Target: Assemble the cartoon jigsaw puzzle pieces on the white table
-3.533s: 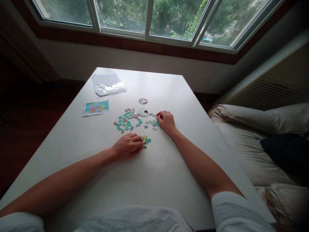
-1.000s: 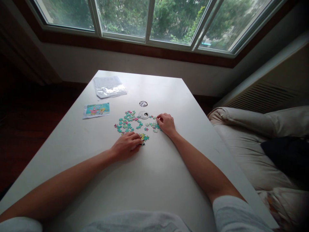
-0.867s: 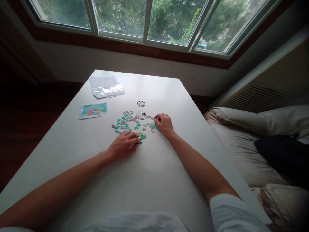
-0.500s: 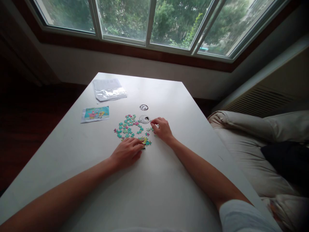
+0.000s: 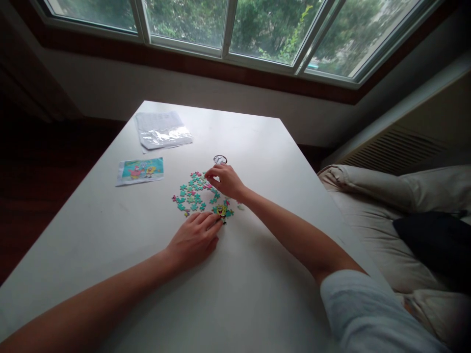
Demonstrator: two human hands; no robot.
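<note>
Small jigsaw puzzle pieces (image 5: 194, 195), mostly teal with some pink, are spread on the white table. At the near side is a joined puzzle section (image 5: 221, 211) with a yellow cartoon figure. My left hand (image 5: 195, 236) lies palm down with its fingertips at this section's left edge, partly covering it; the fingers are stretched out. Over the far right of the loose pieces hovers my right hand (image 5: 227, 180), fingers bent, thumb and index tips slightly apart. No piece can be made out between them.
A picture card (image 5: 143, 170) with cartoon figures lies to the left of the pieces. Behind it rests a clear plastic sleeve with paper (image 5: 164, 130). A round dark-rimmed item (image 5: 220, 159) sits beyond my right hand. To the right stands a beige sofa (image 5: 371, 215).
My right hand has moved left and slightly away from me, from the right-hand pieces to above the loose ones, now covering a second round item. My left hand stays at the joined section.
</note>
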